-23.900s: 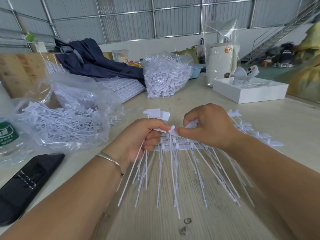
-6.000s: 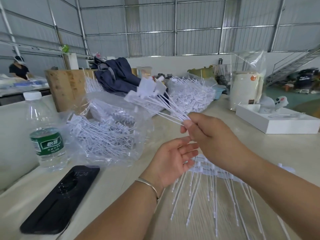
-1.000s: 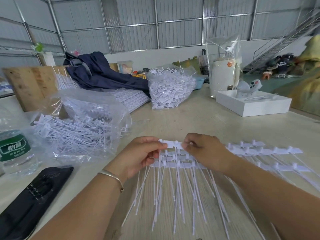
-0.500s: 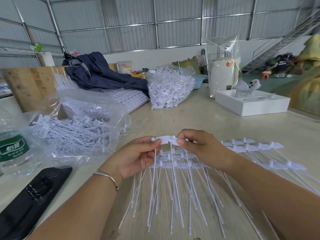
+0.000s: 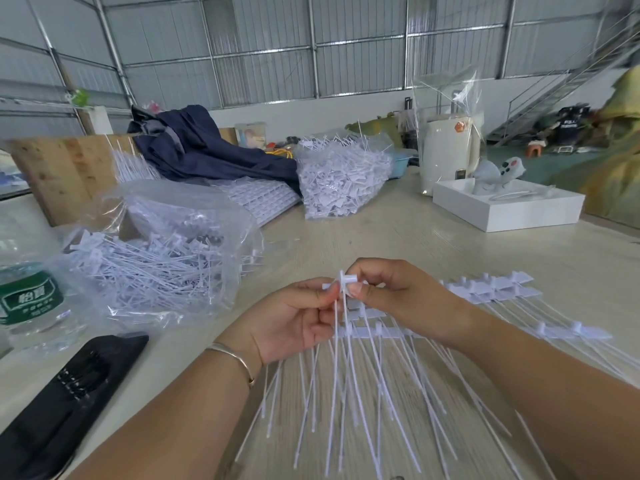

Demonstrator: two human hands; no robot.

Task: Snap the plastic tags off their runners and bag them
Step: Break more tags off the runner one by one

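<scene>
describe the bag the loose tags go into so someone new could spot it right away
Start at the water bottle on the table's left edge. Just right of it, ahead of the left hand, lies a crumpled clear plastic bag. Unlike the far bag, packed with short tags, its tags are long-stemmed and lie flat.

A long pale wood-grain table [image 5: 433,244] carries the lot: white plastic tags on their runners [image 5: 491,289] fanned out flat near its front edge, a clear bag of loose tags [image 5: 156,258] to the left, and beside that a water bottle [image 5: 31,299] with a green label and a black case [image 5: 65,407] lying flat. Farther back rest a stack of uncut tag sheets [image 5: 256,199] partly under a dark blue garment [image 5: 207,154], a second heaped clear bag of tags [image 5: 341,181], and a wooden board [image 5: 65,171] standing on edge. Off to the right sit a shallow white box [image 5: 512,209] and, just behind it, a cream-coloured jug wrapped in clear film [image 5: 448,157].
</scene>
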